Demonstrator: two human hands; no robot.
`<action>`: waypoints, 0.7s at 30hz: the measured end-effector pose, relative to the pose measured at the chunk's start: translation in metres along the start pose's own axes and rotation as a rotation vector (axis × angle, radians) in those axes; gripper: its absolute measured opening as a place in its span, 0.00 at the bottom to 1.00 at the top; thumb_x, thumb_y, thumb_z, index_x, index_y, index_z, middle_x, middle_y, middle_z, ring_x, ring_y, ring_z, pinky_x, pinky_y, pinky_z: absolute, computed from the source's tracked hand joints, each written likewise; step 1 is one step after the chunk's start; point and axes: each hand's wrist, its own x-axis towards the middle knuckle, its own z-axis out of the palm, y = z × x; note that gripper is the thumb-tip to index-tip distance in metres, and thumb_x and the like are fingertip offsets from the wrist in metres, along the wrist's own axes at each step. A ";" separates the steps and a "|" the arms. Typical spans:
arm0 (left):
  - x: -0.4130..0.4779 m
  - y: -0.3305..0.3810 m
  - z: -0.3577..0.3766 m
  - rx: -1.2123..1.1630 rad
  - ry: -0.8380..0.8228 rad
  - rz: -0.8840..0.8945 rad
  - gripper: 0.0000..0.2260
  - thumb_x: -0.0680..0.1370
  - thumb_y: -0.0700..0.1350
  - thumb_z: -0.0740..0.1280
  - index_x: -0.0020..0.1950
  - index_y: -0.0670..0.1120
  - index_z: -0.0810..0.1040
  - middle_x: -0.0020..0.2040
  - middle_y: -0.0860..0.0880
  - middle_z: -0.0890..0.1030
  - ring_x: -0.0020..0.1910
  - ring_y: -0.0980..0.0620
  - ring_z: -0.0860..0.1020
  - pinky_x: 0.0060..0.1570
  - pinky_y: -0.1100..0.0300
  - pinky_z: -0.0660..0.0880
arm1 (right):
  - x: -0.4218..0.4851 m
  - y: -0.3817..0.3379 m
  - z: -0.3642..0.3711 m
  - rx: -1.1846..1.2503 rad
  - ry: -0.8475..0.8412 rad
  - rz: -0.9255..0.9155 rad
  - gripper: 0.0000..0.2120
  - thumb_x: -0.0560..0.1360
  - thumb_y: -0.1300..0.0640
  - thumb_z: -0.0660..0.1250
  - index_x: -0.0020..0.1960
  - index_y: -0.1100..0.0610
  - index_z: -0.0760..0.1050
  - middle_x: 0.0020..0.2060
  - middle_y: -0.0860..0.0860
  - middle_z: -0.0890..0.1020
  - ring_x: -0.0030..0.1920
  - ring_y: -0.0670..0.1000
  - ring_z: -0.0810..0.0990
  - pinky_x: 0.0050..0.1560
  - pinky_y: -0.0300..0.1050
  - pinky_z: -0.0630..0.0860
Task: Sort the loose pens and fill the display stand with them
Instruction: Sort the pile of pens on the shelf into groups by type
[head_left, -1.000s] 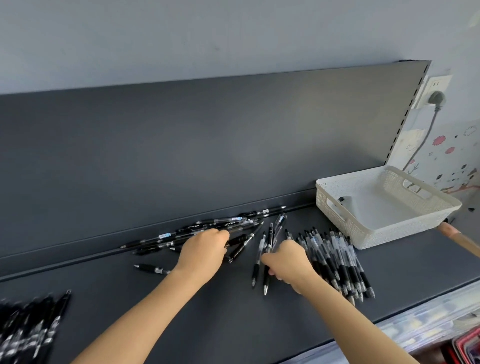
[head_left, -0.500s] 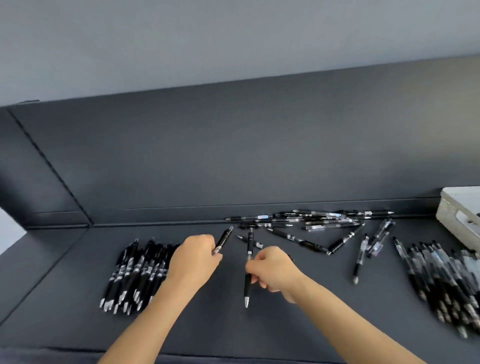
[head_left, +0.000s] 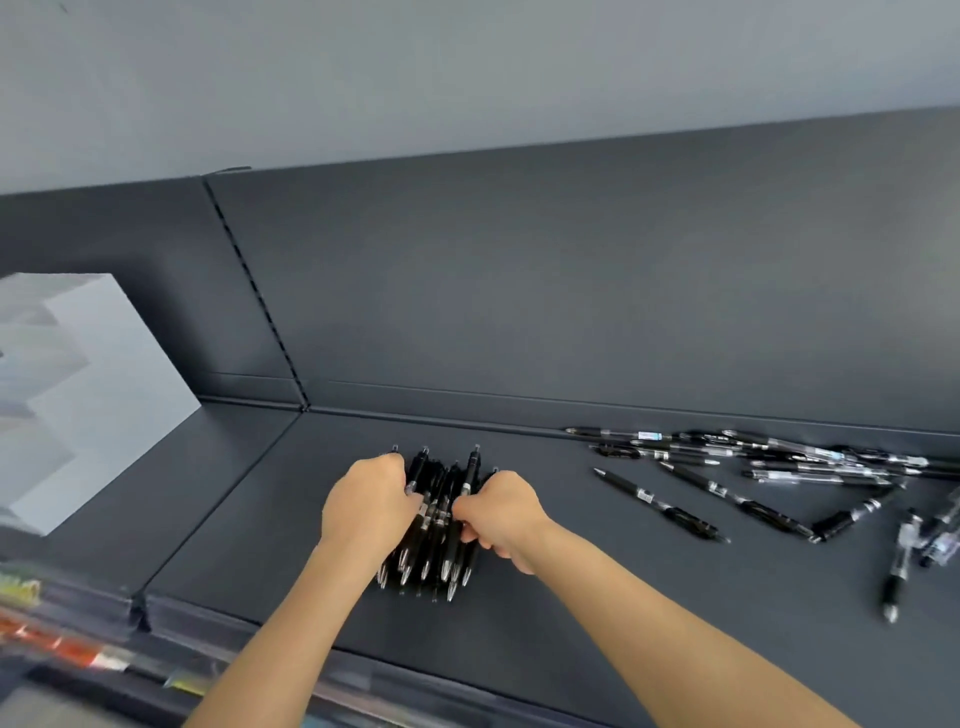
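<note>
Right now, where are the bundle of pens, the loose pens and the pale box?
bundle of pens (head_left: 434, 551): head view, dark barrels at its middle.
loose pens (head_left: 779, 447): head view, a pen amid the scatter.
pale box (head_left: 104, 395): head view, its sloping front face.

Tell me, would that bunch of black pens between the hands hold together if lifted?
Probably not easily: the bunch of pens is many separate smooth, round barrels, squeezed only from the sides by the left hand and right hand, so some may slide out. Each pen looks stiff and light.
</note>
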 end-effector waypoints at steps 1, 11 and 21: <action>0.001 -0.002 0.001 0.012 -0.006 -0.001 0.07 0.77 0.47 0.67 0.45 0.44 0.74 0.39 0.49 0.78 0.36 0.48 0.77 0.30 0.59 0.67 | 0.003 -0.001 0.002 -0.017 0.003 -0.001 0.10 0.73 0.63 0.61 0.33 0.60 0.67 0.34 0.59 0.77 0.12 0.43 0.64 0.18 0.32 0.57; 0.006 0.007 0.006 0.051 0.044 0.080 0.07 0.78 0.50 0.66 0.48 0.46 0.75 0.43 0.51 0.76 0.39 0.51 0.77 0.33 0.60 0.69 | 0.011 0.022 -0.015 -0.136 0.077 -0.094 0.14 0.73 0.58 0.67 0.32 0.58 0.67 0.31 0.56 0.74 0.30 0.52 0.68 0.33 0.41 0.68; 0.007 0.121 0.053 -0.111 -0.079 0.660 0.10 0.81 0.46 0.60 0.61 0.47 0.76 0.57 0.53 0.76 0.58 0.52 0.73 0.53 0.57 0.73 | -0.022 0.081 -0.137 -0.382 0.473 -0.103 0.07 0.75 0.62 0.61 0.42 0.59 0.77 0.38 0.52 0.81 0.36 0.49 0.76 0.37 0.44 0.75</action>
